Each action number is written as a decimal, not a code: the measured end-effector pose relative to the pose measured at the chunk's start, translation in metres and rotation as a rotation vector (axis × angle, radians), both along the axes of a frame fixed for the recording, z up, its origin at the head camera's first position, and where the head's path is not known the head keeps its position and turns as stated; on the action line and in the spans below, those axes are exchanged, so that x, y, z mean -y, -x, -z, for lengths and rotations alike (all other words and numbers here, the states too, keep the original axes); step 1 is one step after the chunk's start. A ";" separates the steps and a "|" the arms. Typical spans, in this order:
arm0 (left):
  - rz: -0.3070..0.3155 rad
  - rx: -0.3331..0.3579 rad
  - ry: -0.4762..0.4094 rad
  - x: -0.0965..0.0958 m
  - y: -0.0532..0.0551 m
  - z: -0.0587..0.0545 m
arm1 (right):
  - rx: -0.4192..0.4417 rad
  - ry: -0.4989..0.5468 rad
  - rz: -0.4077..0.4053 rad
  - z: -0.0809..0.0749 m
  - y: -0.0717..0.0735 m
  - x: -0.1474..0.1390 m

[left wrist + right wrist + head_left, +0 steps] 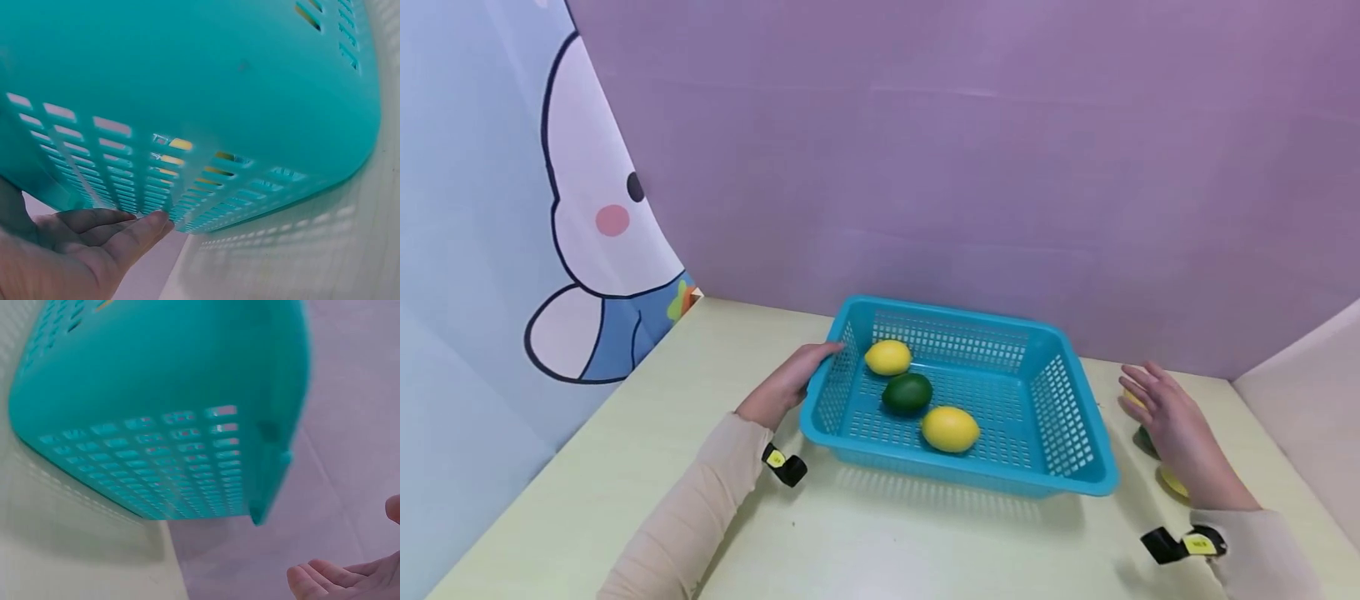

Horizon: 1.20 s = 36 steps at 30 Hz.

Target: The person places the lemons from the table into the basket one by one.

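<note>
A turquoise plastic basket point(958, 477) with slotted sides stands on the table. Inside lie two lemons, one at the back left point(888, 357) and one at the front point(951, 429), with a dark green lime-like fruit point(907, 393) between them. My left hand point(793, 375) holds the basket's left rim; in the left wrist view its fingers point(134, 240) lie against the slotted side below the rim. My right hand point(1172, 425) is apart from the basket, right of it, fingers extended and holding nothing. Its fingers point(319, 578) also show in the right wrist view.
Partly covered by the right hand, a yellow fruit point(1133, 398), a dark green fruit point(1146, 442) and another yellow fruit point(1172, 482) lie on the pale table point(850, 542). A purple backdrop point(962, 167) rises behind, and a cartoon-printed sheet point(475, 250) at left.
</note>
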<state>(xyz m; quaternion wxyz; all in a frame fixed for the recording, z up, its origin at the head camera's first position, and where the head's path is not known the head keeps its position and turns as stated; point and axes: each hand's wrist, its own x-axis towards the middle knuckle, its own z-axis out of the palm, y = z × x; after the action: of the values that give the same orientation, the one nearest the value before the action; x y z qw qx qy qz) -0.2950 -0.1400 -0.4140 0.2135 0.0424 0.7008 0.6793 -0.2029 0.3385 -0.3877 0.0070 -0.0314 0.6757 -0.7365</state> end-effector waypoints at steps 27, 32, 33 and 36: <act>-0.001 -0.040 -0.004 -0.006 0.001 0.000 | -0.243 0.015 0.008 0.000 -0.040 -0.059; -0.025 -0.055 0.029 -0.003 0.001 0.003 | -0.280 -0.021 0.020 0.018 -0.034 -0.081; -0.026 -0.057 0.030 -0.002 0.001 0.003 | -0.286 -0.021 0.028 0.020 -0.034 -0.083; -0.012 -0.074 0.024 0.000 0.001 0.002 | -0.301 0.000 0.023 0.020 -0.035 -0.083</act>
<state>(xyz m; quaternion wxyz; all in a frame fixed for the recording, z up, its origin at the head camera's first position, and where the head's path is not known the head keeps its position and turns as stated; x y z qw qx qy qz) -0.2962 -0.1402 -0.4160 0.1838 0.0606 0.7166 0.6701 -0.1680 0.4220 -0.4072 -0.1028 -0.1334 0.6694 -0.7235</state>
